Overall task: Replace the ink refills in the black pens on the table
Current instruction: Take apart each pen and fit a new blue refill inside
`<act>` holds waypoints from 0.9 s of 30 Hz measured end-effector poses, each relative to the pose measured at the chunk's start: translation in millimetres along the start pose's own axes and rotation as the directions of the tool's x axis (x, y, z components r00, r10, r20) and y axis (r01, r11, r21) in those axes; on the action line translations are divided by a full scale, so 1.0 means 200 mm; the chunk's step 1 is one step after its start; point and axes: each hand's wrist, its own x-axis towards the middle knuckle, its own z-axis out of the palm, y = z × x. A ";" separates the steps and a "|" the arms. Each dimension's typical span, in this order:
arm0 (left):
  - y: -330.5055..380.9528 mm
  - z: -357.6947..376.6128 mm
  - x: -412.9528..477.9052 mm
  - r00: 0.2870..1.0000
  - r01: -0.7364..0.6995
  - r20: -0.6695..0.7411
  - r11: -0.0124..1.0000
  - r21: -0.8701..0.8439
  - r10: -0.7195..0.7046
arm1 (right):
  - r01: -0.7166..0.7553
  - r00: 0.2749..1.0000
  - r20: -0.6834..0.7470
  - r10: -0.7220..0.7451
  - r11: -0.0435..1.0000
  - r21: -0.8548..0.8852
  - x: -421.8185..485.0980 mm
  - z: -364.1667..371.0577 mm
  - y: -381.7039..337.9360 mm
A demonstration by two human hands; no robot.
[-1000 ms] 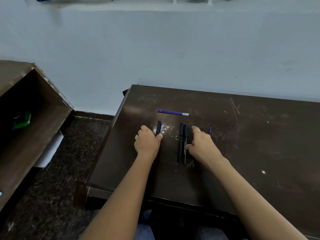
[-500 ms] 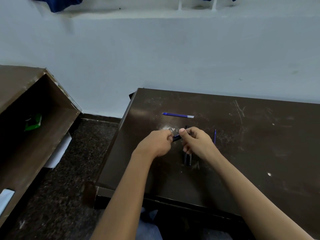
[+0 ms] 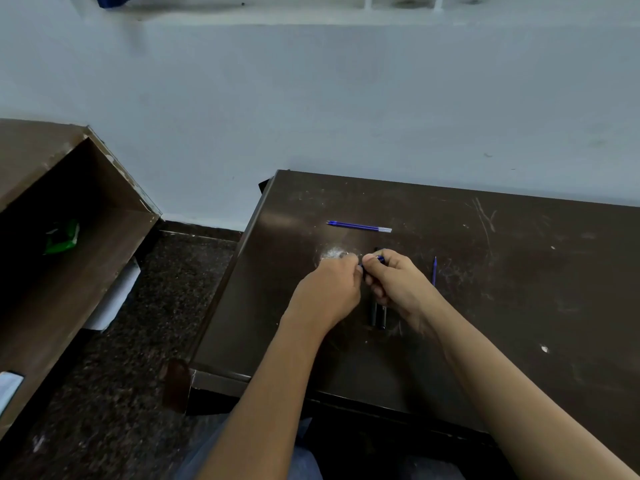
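Both hands are held together above the middle of the dark brown bench [image 3: 519,271]. The left hand [image 3: 329,289] is curled closed, its fingers [image 3: 353,263] pinched on something small at the point where they meet the right hand; what exactly is pinched is hidden by the knuckles. The right hand [image 3: 398,282] is closed as well, its fingers [image 3: 372,261] gripping a thin blue piece [image 3: 380,259], seemingly a refill, whose short visible stretch shows just above the thumb; whether a pen barrel is gripped with it cannot be told.

Directly below the right fingers, two black pens [image 3: 378,315] are laid side by side on the bench, touching each other, with their near ends showing under the palm and their far ends covered by the hand. Beyond the fingers of both hands, toward the wall, two blue refills [image 3: 358,226] are seen lying close together, crosswise, well apart from the hands. To the right of the right fingers, a single blue refill [image 3: 434,270] is laid nearly lengthwise on the bench, near the hand but not touching it. A whitish scuffed patch [image 3: 332,253] is seen on the surface just beyond the left fingers.

To the left of the bench, an open brown cabinet [image 3: 69,237] is seen with a green object [image 3: 62,237] inside it.
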 end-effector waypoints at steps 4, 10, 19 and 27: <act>0.02 -0.02 0.00 0.997 0.041 -0.076 0.995 0.092 -0.034 | 0.028 0.999 0.020 -0.028 1.000 0.004 0.01 0.00 0.00; 0.01 -0.03 0.03 0.995 0.027 -0.100 0.990 0.141 -0.013 | 0.021 0.999 0.042 -0.024 0.997 0.070 0.02 -0.01 -0.02; 0.01 -0.06 0.04 0.995 0.087 0.033 0.987 0.133 -0.092 | 0.005 0.997 0.071 -0.006 1.000 0.016 0.03 -0.02 -0.05; 0.00 -0.09 0.04 0.985 0.149 0.074 0.985 0.090 -0.155 | -0.016 1.000 0.001 0.016 0.999 0.037 0.05 -0.02 -0.03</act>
